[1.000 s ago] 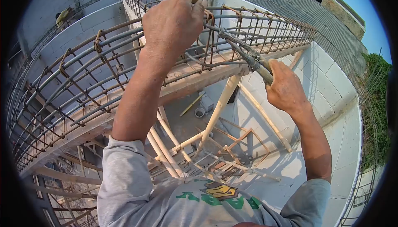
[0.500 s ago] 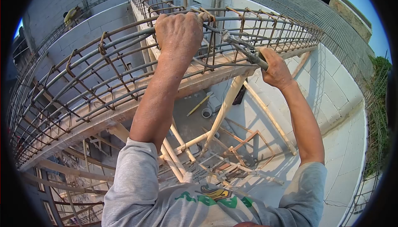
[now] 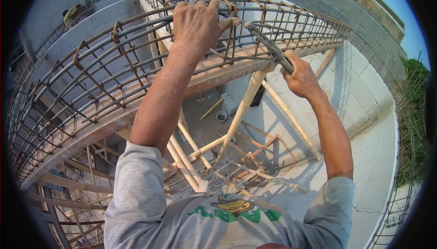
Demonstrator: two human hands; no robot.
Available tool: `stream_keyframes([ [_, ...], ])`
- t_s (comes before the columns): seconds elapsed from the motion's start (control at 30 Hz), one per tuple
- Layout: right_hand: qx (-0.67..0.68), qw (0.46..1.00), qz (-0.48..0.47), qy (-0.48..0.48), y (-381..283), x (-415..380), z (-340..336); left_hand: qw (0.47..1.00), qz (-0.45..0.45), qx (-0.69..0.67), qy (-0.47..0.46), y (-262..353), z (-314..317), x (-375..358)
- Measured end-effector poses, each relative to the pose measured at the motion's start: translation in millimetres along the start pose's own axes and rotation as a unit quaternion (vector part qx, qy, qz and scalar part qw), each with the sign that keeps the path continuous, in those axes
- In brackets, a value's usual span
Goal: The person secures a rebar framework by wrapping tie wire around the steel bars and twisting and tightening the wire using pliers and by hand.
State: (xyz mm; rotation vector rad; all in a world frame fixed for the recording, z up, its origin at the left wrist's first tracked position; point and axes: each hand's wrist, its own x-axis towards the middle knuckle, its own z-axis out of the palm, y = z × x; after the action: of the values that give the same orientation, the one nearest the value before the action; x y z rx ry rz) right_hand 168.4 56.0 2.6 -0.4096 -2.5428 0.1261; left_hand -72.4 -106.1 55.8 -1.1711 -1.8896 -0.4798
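Above the timber beam (image 3: 205,84): a cage of steel bars (image 3: 266,9) crosses your head view from lower left to upper right.

Left hand (image 3: 193,26): knuckles up at the cage's top bars, fingers bent over the far side with their tips hidden, so you cannot tell how firmly they grip. Your thumb points out to the right, straighter than the bent thumb of a second ago; that side of your grip is now wider.

Right hand (image 3: 302,76): closed snugly around the lower end of the tool.

Tool (image 3: 266,42): slanted between your hands, its upper end near your left thumb, in front of the cage. Its two arms, spread a second ago, now lie close together, so your right grip looks narrower. Whether its tip touches a bar or wire, you cannot tell.

Poles (image 3: 248,99): leaning below the beam, near a small round bucket (image 3: 221,116) on the floor.

Block wall (image 3: 364,80): rising on your right, beyond your forearm.
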Motion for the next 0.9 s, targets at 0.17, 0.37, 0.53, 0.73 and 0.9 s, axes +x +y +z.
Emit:
stream_keyframes([
  [0.17,0.079,0.984,0.108,-0.116,-33,-9,-27,1.000,-0.008,-0.016,0.011,-1,5,1],
  [0.37,0.021,0.991,0.052,-0.123,-21,0,-39,1.000,-0.020,-0.016,-0.001,1,0,2],
  [0.53,0.044,0.996,-0.040,-0.067,26,24,-6,1.000,-0.028,0.001,0.006,2,4,4],
  [0.73,0.101,0.993,-0.011,-0.068,27,20,8,0.999,-0.031,-0.024,-0.034,4,-3,3],
  [0.9,0.061,0.996,-0.066,-0.018,32,32,11,0.999,-0.027,-0.025,0.011,2,-2,6],
])
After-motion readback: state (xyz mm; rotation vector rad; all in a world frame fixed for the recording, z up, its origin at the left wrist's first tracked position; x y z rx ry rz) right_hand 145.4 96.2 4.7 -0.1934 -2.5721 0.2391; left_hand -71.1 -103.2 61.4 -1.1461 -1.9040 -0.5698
